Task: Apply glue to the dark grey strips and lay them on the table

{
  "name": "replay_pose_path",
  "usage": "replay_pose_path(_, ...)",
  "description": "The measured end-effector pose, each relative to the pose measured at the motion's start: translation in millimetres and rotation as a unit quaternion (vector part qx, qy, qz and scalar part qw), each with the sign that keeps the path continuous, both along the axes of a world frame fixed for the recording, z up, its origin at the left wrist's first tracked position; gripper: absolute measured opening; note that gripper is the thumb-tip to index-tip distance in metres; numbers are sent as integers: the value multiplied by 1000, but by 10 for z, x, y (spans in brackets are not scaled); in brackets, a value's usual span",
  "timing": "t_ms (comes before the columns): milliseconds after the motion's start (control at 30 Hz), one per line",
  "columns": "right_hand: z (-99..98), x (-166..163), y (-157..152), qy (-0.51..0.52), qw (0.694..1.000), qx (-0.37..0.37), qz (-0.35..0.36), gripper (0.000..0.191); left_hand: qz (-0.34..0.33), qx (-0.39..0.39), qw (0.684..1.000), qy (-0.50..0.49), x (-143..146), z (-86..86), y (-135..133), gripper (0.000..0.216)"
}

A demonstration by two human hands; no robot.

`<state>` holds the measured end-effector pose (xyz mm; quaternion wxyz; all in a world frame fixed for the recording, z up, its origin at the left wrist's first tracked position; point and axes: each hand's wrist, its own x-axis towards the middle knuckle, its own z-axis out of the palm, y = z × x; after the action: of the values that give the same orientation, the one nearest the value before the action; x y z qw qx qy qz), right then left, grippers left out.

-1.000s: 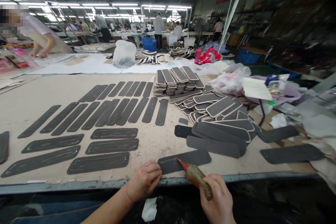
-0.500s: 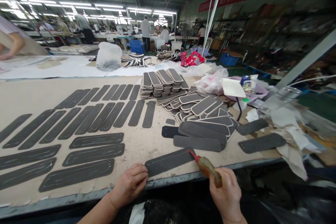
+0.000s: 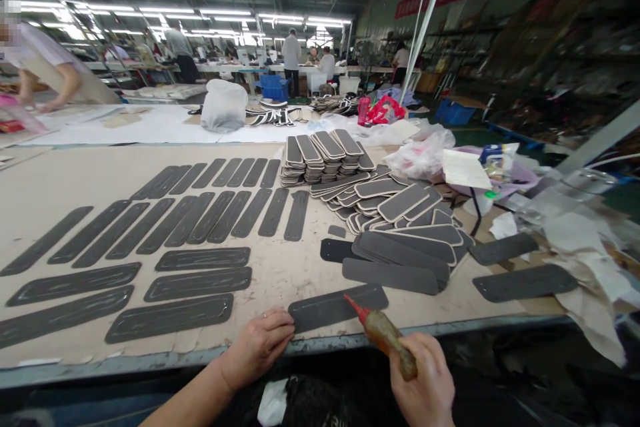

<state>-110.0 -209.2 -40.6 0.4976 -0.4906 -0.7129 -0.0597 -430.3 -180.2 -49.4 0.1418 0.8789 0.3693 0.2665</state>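
A dark grey strip [image 3: 336, 307] lies at the table's near edge. My left hand [image 3: 261, 343] presses its left end down with curled fingers. My right hand [image 3: 424, 387] is wrapped round a brown glue bottle [image 3: 385, 335] whose red tip touches the strip's right part. Rows of similar grey strips [image 3: 200, 217] with glue lines lie spread to the left. A loose heap of strips [image 3: 400, 250] sits just beyond the one I hold.
Stacks of white-edged pieces [image 3: 323, 155] stand mid-table, with plastic bags [image 3: 423, 153] and paper scraps [image 3: 580, 247] at the right. A white bag [image 3: 223, 105] is on the far table. A person [image 3: 45, 67] leans over at far left; others stand in the back.
The view swung right and then back left. The bottle tip sits a little further left on the strip than half a second ago; my left hand keeps holding the strip's end.
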Motion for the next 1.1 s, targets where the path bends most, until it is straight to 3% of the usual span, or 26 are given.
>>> replay_pose_path(133, -49, -82, 31, 6, 999, -26, 39, 13, -3, 1, 1000, 13, -19, 0, 2, 23)
replay_pose_path(367, 16, 286, 83, -25, 996, -13, -88, 10, -5, 69, 998, 0, -104, -175, 56, 23)
replay_pose_path(500, 131, 219, 8, 0, 994, -22, -107, 5, 0, 72, 997, -7, -84, -122, 34, 24)
replay_pose_path(633, 120, -81, -70, 29, 999, -40, -21, 6, 15, 55, 998, -11, -8, 0, -25, 22)
replay_pose_path(800, 64, -458, -49, 44, 991, -57, 110, 8, 26, 27, 999, -1, 5, -6, -43, 21)
replay_pose_path(1100, 104, -702, -21, 68, 981, -88, 160, 14, 23, 30, 999, -18, 33, -3, -48, 21)
